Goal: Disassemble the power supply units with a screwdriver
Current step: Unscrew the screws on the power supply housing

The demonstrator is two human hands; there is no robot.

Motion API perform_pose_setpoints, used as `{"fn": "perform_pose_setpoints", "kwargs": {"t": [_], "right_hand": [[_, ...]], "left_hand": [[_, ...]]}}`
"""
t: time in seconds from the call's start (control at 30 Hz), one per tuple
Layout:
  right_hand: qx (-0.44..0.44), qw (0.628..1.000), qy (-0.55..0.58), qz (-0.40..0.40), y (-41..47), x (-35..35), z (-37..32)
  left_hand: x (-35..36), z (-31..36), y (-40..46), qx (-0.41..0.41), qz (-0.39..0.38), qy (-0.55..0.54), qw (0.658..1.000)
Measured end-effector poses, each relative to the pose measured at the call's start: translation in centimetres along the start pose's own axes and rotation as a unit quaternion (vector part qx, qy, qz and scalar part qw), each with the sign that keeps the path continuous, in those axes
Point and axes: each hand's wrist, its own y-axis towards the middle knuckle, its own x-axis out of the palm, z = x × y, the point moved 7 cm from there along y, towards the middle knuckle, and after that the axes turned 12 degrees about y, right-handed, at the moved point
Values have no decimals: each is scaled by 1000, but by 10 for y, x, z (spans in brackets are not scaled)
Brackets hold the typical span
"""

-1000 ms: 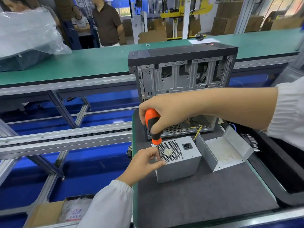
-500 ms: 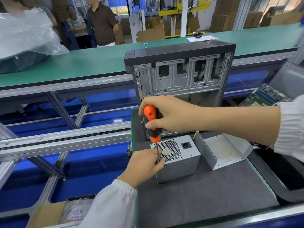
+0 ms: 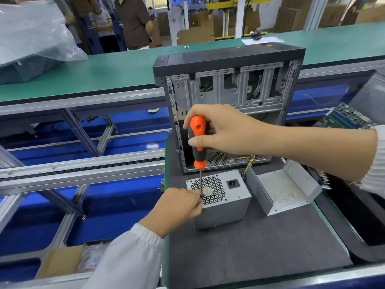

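head view: the right hand [image 3: 225, 130] wraps its fingers round the orange-and-black screwdriver [image 3: 198, 140] handle, shaft upright. the left hand [image 3: 179, 207] pinches the shaft's tip at the fan grille of the grey power supply unit [image 3: 220, 201], which sits on the dark mat [image 3: 250, 253] before the open computer case [image 3: 229, 90], beside 1 removed metal cover [image 3: 283, 188].

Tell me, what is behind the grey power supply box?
Behind the power supply stands an opened computer case, with yellow wires at its bottom. The right hand and screwdriver cover the case's lower left inside.
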Motion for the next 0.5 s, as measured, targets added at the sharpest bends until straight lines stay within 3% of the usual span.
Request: {"fn": "perform_pose_setpoints", "kwargs": {"t": [0.13, 0.23, 0.33, 0.43, 0.5], "right_hand": [[-3, 1000, 0, 10, -2, -12, 6], [1, 1000, 5, 24, -5, -20, 15], [8, 998, 18, 56, -10, -28, 29], [32, 995, 46, 82, -17, -33, 48], [58, 992, 56, 96, -20, -35, 65]], "left_hand": [[-17, 4, 0, -2, 39, 57, 998], [-5, 2, 5, -23, -28, 36, 999], [-2, 0, 7, -54, -31, 53, 997], [-6, -3, 3, -95, -16, 8, 995], [-10, -12, 1, -134, 13, -77, 988]]}}
